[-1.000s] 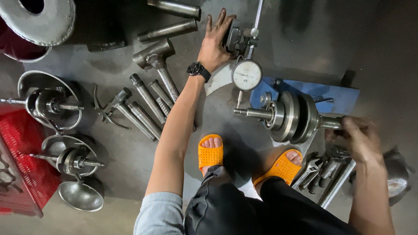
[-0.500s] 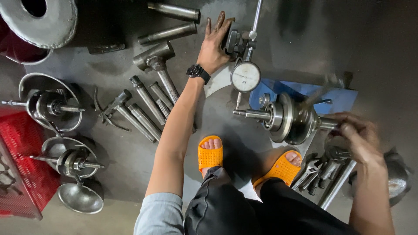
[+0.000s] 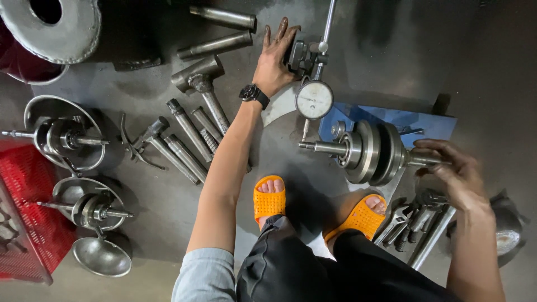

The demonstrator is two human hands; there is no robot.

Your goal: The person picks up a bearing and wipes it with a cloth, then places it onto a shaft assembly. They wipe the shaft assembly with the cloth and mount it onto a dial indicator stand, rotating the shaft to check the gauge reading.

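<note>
A steel crankshaft assembly (image 3: 372,152) lies across a blue stand (image 3: 414,119) on the grey floor. My right hand (image 3: 456,174) is at its right shaft end, fingers curled loosely and blurred, touching or just off the shaft. My left hand (image 3: 275,56), with a black wristwatch, rests flat on the dark base (image 3: 299,55) of a dial gauge (image 3: 314,99). The gauge's round white face hangs above the left shaft stub, on a thin rod (image 3: 328,25).
Several steel shafts and punches (image 3: 190,131) lie left of my arm. Two crank assemblies in metal bowls (image 3: 61,137) sit by a red crate (image 3: 25,223). Wrenches and sockets (image 3: 417,223) lie by my right foot. My feet wear orange sandals (image 3: 269,198).
My right hand has moved left and up along the shaft end and its fingers have uncurled. My left hand stays on the gauge base.
</note>
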